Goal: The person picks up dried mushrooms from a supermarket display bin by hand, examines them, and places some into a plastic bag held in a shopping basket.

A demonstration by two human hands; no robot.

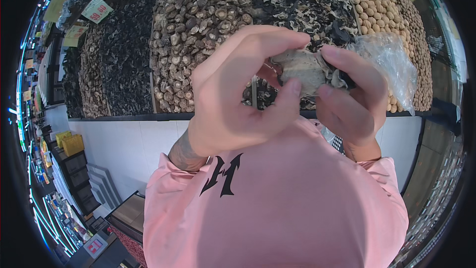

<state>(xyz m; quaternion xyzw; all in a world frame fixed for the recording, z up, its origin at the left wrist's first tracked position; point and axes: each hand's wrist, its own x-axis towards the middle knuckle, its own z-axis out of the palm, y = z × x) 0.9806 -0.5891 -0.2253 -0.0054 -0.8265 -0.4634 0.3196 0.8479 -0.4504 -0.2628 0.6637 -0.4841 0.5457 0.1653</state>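
Observation:
Raised before the chest, my left hand (245, 89) and my right hand (351, 93) pinch a piece of dried wood ear fungus (303, 70) between thumbs and fingers. Its pale grey side faces the camera, and its edges curl darkly towards the right. Some of the curled part is hidden in my right fingers. Behind the hands lies a bin of dried black fungus (301, 0). A crumpled clear plastic bag (390, 63) is just right of my right hand, over the walnuts (379, 11).
Dried shiitake mushrooms (197, 18) fill the bin left of the fungus. Farther left is more dark dried fungus (126, 56). Price signs (97, 9) stand at the upper left. A dark counter edge (130, 118) runs in front. Yellow baskets (72, 144) stand at the left.

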